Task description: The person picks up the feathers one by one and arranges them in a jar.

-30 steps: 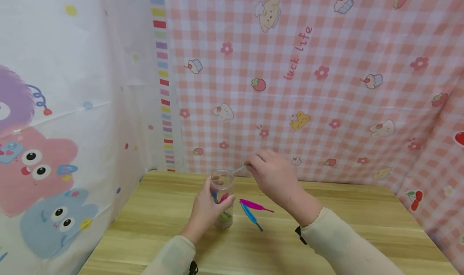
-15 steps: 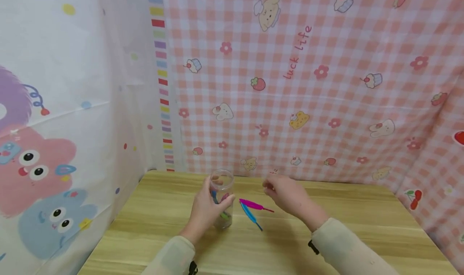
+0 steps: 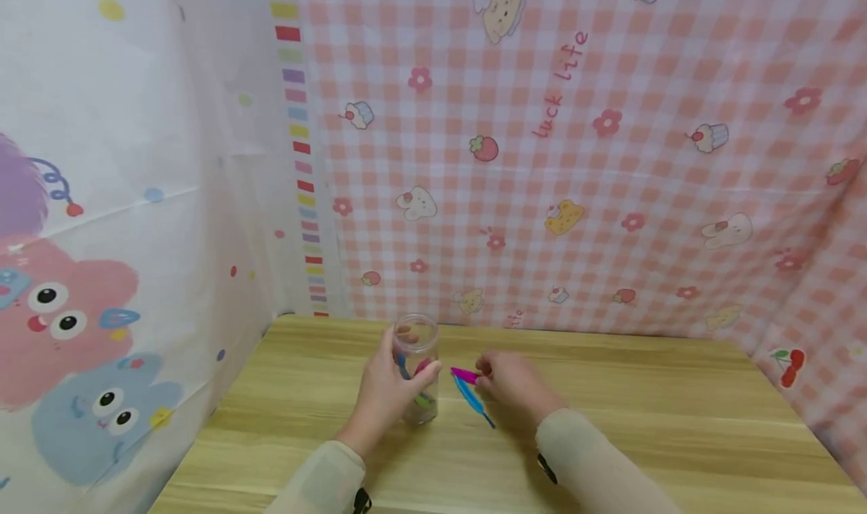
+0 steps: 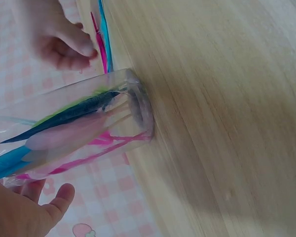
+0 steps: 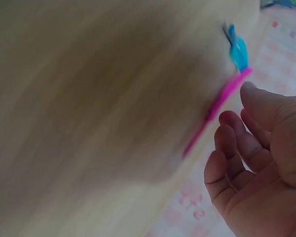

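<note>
My left hand [image 3: 389,382] grips a clear plastic jar [image 3: 428,348] round its side, thumb across the front. The jar stands upright on the table with its mouth uncovered. Inside it are several coloured feathers, among them a dark blue feather [image 4: 69,113] and a pink one [image 4: 89,159]. To the jar's right, a magenta feather [image 3: 463,375] and a light blue feather [image 3: 470,397] lie with their tips close together. My right hand [image 5: 266,148] hovers beside the magenta feather, thumb and fingers apart and loosely bent. No contact with that feather shows in the right wrist view.
The wood-grain table [image 3: 643,401] extends to both sides and in front. A pink checked cloth [image 3: 528,183] hangs along its back edge. A white cartoon-print cloth [image 3: 156,273] hangs on the left.
My right hand has moved from beside the jar's mouth, where a pale thin stem showed at its fingers, down to the magenta feather. That stem no longer shows there. The left hand keeps its grip.
</note>
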A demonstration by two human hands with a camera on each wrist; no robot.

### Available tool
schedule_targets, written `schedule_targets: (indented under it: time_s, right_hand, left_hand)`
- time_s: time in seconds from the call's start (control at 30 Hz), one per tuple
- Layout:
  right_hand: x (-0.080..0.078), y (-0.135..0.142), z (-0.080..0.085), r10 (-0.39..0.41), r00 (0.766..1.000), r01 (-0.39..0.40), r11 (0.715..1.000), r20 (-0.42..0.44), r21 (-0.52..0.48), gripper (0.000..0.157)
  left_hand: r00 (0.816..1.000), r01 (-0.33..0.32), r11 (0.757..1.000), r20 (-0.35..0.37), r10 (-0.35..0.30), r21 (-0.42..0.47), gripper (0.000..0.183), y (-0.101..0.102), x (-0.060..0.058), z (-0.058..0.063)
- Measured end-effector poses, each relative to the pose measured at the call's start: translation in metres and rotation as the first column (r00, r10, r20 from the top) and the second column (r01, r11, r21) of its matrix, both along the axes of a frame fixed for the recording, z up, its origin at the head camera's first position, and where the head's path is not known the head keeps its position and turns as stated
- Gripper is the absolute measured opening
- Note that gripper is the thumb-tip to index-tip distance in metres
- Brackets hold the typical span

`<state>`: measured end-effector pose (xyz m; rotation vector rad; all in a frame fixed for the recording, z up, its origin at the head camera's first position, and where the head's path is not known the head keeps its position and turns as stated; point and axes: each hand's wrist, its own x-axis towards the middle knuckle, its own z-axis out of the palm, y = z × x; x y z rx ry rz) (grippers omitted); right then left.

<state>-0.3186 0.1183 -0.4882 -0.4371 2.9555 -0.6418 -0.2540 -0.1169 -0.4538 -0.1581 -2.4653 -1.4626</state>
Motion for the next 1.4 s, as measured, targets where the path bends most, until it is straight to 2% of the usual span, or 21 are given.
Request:
schedule_targets:
  time_s: [0.2, 0.37, 0.47, 0.57, 0.67, 0.73, 0.77, 0.83, 0.9, 0.93, 0.97, 1.0, 1.1, 1.23, 1.33, 1.4]
  right_hand:
    - [-0.006, -0.008, -0.008, -0.036, 0.999, 0.036, 0.999, -0.013, -0.021, 0.016]
    - [-0.005, -0.004, -0.009, -0.054, 0.998, 0.055, 0.996, 0.027, -0.065, 0.012]
    - [-0.002, 0.002, -0.004, -0.063, 0.996, 0.069, 0.992, 0.059, -0.104, 0.006]
    - [-0.001, 0.006, 0.013, -0.082, 0.994, 0.098, 0.968, 0.076, -0.229, 0.007]
    - [0.000, 0.009, 0.049, -0.103, 0.995, 0.095, 0.913, 0.002, -0.398, 0.014]
    - [0.005, 0.009, 0.082, -0.133, 0.989, 0.085, 0.856, -0.058, -0.509, 0.020]
    - [0.009, 0.008, 0.098, -0.151, 0.985, 0.075, 0.817, -0.087, -0.572, 0.021]
    - [0.020, 0.003, 0.129, -0.193, 0.974, 0.055, 0.721, -0.123, -0.691, 0.024]
    - [0.033, -0.003, 0.153, -0.195, 0.967, -0.006, 0.631, -0.166, -0.776, 0.026]
    - [0.038, -0.008, 0.161, -0.184, 0.964, -0.046, 0.595, -0.192, -0.802, 0.025]
    - [0.043, -0.012, 0.166, -0.167, 0.959, -0.091, 0.580, -0.228, -0.809, 0.023]
    - [0.047, -0.017, 0.169, -0.145, 0.953, -0.135, 0.582, -0.266, -0.802, 0.021]
    - [0.056, -0.031, 0.165, -0.084, 0.935, -0.213, 0.641, -0.343, -0.738, 0.014]
    - [0.060, -0.042, 0.150, -0.053, 0.943, -0.189, 0.728, -0.330, -0.659, 0.008]
    - [0.061, -0.045, 0.142, -0.027, 0.953, -0.176, 0.762, -0.302, -0.623, 0.009]
    - [0.059, -0.045, 0.138, -0.011, 0.952, -0.185, 0.773, -0.305, -0.607, 0.012]
  left_hand:
    - [0.999, 0.023, 1.000, -0.039, -0.023, -0.004, 0.072, 0.005, 0.000, 0.001]
    - [1.000, 0.008, 1.000, -0.029, -0.008, -0.012, 0.072, 0.006, 0.000, 0.000]
    - [1.000, 0.003, 1.000, -0.010, -0.004, -0.010, 0.074, 0.005, 0.001, -0.001]
    - [1.000, -0.001, 1.000, 0.002, 0.001, -0.009, 0.074, 0.004, 0.001, -0.001]
    - [1.000, -0.007, 1.000, 0.004, 0.007, -0.010, 0.074, 0.002, 0.001, -0.002]
    - [1.000, -0.009, 1.000, 0.005, 0.009, -0.011, 0.074, 0.001, 0.001, -0.003]
    - [1.000, -0.009, 1.000, 0.007, 0.010, -0.011, 0.075, 0.001, 0.001, -0.002]
    - [1.000, -0.007, 1.000, 0.009, 0.007, -0.010, 0.075, 0.000, 0.001, -0.002]
    - [1.000, -0.005, 1.000, 0.013, 0.005, 0.000, 0.075, 0.000, 0.001, -0.002]
    - [1.000, -0.004, 1.000, 0.013, 0.004, 0.005, 0.075, -0.001, 0.001, -0.002]
    - [1.000, -0.004, 1.000, 0.011, 0.004, 0.006, 0.074, -0.001, 0.001, -0.002]
    - [1.000, -0.005, 1.000, 0.009, 0.005, 0.006, 0.074, -0.001, 0.001, -0.002]
    - [1.000, -0.002, 1.000, -0.007, 0.002, -0.001, 0.073, -0.002, 0.000, -0.003]
    - [1.000, 0.013, 1.000, -0.020, -0.013, -0.004, 0.072, -0.002, -0.002, -0.004]
    - [1.000, 0.011, 1.000, -0.015, -0.011, 0.002, 0.074, -0.002, -0.003, -0.003]
    - [1.000, 0.007, 1.000, -0.014, -0.007, 0.004, 0.075, -0.002, -0.002, -0.003]
